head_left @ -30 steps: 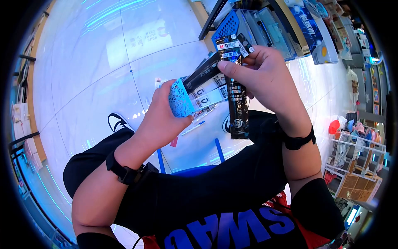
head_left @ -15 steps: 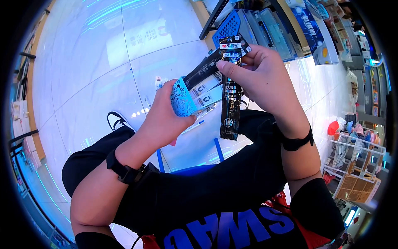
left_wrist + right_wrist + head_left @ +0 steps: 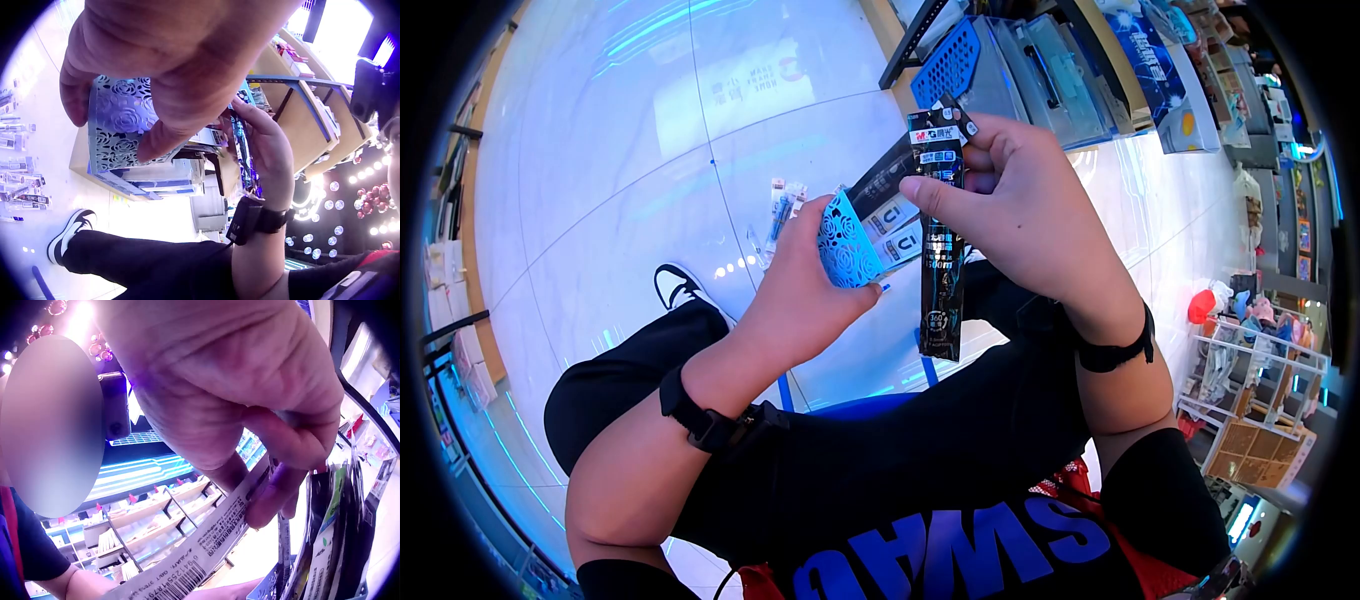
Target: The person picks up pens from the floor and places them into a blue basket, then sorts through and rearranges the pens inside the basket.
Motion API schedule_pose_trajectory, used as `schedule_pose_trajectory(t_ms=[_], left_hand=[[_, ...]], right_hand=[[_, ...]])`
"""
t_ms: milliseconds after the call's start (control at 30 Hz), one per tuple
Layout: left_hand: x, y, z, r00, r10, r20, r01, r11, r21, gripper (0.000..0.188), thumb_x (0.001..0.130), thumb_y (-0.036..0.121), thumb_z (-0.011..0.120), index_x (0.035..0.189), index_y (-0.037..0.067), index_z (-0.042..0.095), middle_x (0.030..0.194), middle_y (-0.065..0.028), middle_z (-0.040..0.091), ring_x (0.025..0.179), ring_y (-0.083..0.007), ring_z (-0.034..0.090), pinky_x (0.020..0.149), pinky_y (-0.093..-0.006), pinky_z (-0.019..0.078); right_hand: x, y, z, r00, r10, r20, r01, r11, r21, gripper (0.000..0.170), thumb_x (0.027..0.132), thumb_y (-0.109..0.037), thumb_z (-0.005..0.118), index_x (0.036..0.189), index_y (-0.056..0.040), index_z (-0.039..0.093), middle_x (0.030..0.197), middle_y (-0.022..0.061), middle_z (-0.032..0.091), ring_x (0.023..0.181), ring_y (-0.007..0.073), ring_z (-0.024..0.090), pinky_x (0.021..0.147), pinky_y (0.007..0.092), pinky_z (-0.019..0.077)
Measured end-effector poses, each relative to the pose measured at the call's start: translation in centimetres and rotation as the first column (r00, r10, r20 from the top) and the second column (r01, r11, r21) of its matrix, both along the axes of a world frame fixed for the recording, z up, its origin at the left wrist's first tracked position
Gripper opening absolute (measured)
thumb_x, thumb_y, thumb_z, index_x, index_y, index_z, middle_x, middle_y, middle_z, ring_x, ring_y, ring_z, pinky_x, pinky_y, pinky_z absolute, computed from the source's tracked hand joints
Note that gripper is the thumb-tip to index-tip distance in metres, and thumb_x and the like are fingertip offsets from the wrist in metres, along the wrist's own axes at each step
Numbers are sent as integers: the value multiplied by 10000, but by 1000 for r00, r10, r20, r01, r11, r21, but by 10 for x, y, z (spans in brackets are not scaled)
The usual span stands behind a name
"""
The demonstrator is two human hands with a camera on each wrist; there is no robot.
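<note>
My left hand [image 3: 785,290] grips a light-blue box [image 3: 846,245] with a cut-out rose pattern, tilted so its mouth faces right. Out of it stick a black packet [image 3: 882,180] and white-labelled packets [image 3: 897,240]. The thumb and fingers straddle the openwork wall [image 3: 122,119] in the left wrist view. Between thumb and fingers, my right hand [image 3: 1025,200] pinches a long, narrow black M&G packet [image 3: 941,260] near its top; it hangs down just right of the box mouth. Its barcoded back [image 3: 187,569] shows in the right wrist view, beside the packets [image 3: 334,534] standing in the box.
Several small packaged items [image 3: 22,181] lie on the pale tiled floor [image 3: 620,180]. A shelf with blue and clear plastic trays [image 3: 1040,80] stands just beyond the right hand. A white wire rack [image 3: 1260,380] is at the right. Below the hands is a blue stool [image 3: 850,408].
My right hand has shifted left and slightly down with the black packet, which now hangs more upright and closer to the blue box. The left hand keeps its hold on the box.
</note>
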State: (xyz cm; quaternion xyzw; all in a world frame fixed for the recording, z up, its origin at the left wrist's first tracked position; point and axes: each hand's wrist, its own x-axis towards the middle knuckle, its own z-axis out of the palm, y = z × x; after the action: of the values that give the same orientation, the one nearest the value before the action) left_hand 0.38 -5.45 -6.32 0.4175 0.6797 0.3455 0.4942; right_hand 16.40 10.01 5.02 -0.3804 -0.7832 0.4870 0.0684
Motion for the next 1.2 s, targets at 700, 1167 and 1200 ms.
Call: schedule_pose_trajectory(t_ms=[700, 1167, 1200], left_hand=[[3, -1, 0, 999, 8, -44, -7, 1000, 26, 963, 866, 119, 913, 1647, 42, 355, 1357, -180, 640, 1259, -285, 682, 1075, -418, 569], [4, 1, -1, 997, 46, -58, -47, 999, -12, 1005, 851, 136, 924, 1652, 7, 332, 1442, -228, 569, 1347, -351, 619, 1161, -427, 504], [4, 0, -1, 989, 29, -148, -30, 1000, -6, 1052, 865, 147, 932, 1692, 29, 292, 1376, -199, 633, 1247, -290, 695, 1082, -394, 565]], right_hand=[[7, -7, 4, 1000, -11, 0, 11, 978, 211, 776, 996, -144, 855, 1671, -43, 486, 884, 75, 758, 683, 86, 683, 581, 237, 530], [10, 6, 29, 974, -96, -205, 107, 993, 43, 169, 1096, -131, 704, 1207, -19, 765, 961, 66, 763, 693, 97, 716, 564, 234, 554], [9, 4, 30, 976, -91, -196, 96, 995, 19, 163, 1083, -99, 701, 1210, -19, 765, 968, 64, 762, 723, 94, 727, 595, 233, 568]])
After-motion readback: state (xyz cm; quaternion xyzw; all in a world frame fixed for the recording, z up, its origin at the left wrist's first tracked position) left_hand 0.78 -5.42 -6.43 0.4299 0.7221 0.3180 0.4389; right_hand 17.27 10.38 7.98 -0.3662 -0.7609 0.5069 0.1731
